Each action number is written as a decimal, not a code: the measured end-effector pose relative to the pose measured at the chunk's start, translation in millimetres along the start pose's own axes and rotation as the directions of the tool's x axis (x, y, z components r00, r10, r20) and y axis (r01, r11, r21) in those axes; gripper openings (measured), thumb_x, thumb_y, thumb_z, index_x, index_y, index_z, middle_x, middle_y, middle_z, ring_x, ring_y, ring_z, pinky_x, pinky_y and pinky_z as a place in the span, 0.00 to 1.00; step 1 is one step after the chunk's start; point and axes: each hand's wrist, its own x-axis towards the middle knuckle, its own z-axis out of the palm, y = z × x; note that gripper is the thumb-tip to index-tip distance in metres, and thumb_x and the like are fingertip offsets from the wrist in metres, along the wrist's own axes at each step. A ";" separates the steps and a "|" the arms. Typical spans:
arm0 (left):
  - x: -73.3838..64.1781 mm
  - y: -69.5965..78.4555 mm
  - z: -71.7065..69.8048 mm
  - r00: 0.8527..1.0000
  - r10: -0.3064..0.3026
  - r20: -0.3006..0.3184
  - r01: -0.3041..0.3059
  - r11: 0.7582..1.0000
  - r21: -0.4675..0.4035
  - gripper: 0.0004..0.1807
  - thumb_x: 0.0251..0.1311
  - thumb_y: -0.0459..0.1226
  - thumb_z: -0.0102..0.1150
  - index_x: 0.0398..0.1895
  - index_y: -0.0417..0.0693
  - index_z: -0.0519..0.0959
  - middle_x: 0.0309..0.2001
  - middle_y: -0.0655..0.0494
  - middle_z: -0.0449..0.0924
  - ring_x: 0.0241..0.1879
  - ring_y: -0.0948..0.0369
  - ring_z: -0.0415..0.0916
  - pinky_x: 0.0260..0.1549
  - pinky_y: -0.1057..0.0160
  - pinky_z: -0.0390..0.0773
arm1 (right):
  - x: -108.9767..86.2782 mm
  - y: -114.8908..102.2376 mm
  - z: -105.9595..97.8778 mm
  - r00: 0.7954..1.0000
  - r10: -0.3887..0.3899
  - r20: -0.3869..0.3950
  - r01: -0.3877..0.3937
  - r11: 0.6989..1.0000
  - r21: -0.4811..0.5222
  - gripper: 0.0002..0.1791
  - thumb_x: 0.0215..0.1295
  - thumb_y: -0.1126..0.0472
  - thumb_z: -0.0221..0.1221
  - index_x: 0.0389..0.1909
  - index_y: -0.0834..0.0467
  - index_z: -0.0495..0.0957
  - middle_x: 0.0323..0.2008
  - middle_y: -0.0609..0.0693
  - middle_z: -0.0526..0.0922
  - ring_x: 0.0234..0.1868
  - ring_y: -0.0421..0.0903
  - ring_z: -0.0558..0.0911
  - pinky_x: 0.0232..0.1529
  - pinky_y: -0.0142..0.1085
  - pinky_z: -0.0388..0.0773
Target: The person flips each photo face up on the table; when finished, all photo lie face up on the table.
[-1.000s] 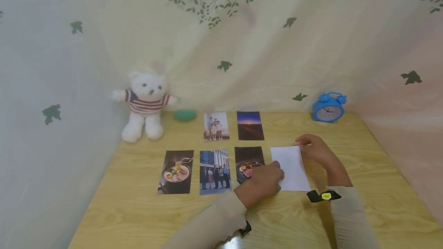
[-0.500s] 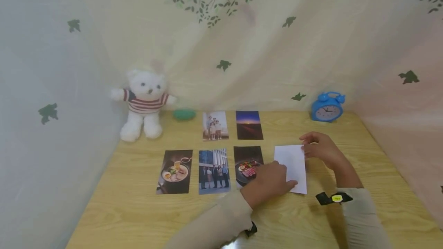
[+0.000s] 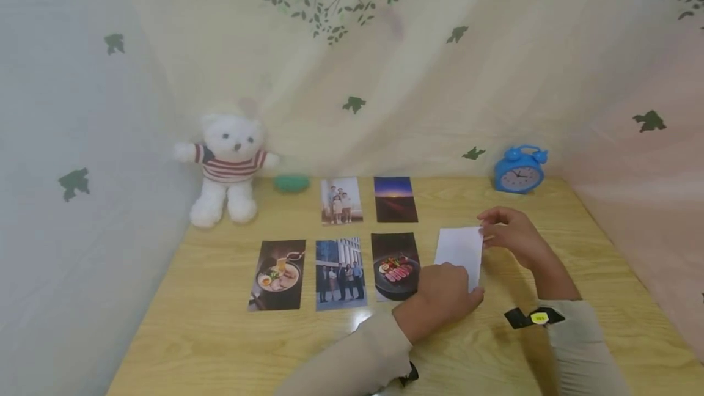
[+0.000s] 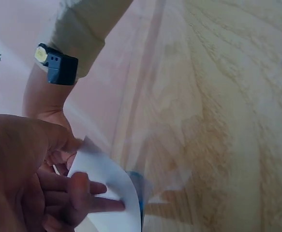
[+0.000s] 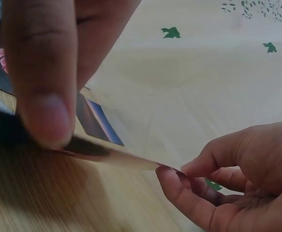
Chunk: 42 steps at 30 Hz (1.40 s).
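Note:
A photo print [image 3: 461, 248] is tilted off the table at the right of the front row, its white back showing in the head view. My right hand [image 3: 514, 237] pinches its far right corner between thumb and fingertips, clearest in the right wrist view [image 5: 242, 179]. My left hand [image 3: 445, 298] grips the near end, with its thumb at the edge and fingers [image 4: 90, 191] against the white back. Seen edge-on in the right wrist view, the print [image 5: 126, 160] stretches between both hands. Left of it lies a steak photo [image 3: 395, 267], partly overlapped by my left hand.
A ramen photo [image 3: 277, 275] and a group photo [image 3: 340, 274] continue the front row. Behind them lie a family photo [image 3: 341, 200] and a sunset photo [image 3: 396, 200]. A white teddy bear [image 3: 228, 167], a green oval object [image 3: 292, 183] and a blue alarm clock [image 3: 519, 170] stand along the back.
My left hand has moved right and nearer along the white-backed print, uncovering more of the steak photo. The print has turned and tilted up; my right hand has shifted slightly right with its corner.

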 end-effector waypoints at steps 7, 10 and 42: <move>-4.4 -11.0 -5.7 0.993 0.050 -0.103 -0.067 0.984 -0.168 0.28 0.69 0.49 0.58 0.09 0.60 0.66 0.12 0.67 0.69 0.12 0.68 0.63 0.12 0.66 0.63 | -0.3 -3.9 -0.2 1.000 -0.010 0.021 0.009 0.998 0.065 0.22 0.80 0.60 0.57 0.64 0.73 0.69 0.45 0.45 0.80 0.42 0.36 0.86 0.44 0.37 0.90; -3.6 -15.8 -7.3 0.994 0.046 -0.099 -0.068 0.971 -0.228 0.28 0.69 0.48 0.58 0.08 0.60 0.64 0.11 0.68 0.65 0.12 0.69 0.62 0.12 0.67 0.63 | -1.8 -8.1 2.3 0.998 0.024 0.062 -0.028 0.997 0.073 0.28 0.81 0.52 0.56 0.66 0.71 0.67 0.47 0.42 0.81 0.43 0.38 0.88 0.47 0.38 0.89; -4.1 -49.8 -9.6 0.999 0.038 -0.013 -0.038 0.805 -0.592 0.27 0.72 0.44 0.56 0.11 0.59 0.63 0.10 0.69 0.57 0.10 0.70 0.54 0.12 0.72 0.52 | -1.9 1.5 33.1 0.981 0.080 0.179 -0.065 0.994 -0.086 0.31 0.83 0.53 0.51 0.72 0.74 0.61 0.64 0.77 0.75 0.56 0.60 0.87 0.51 0.49 0.88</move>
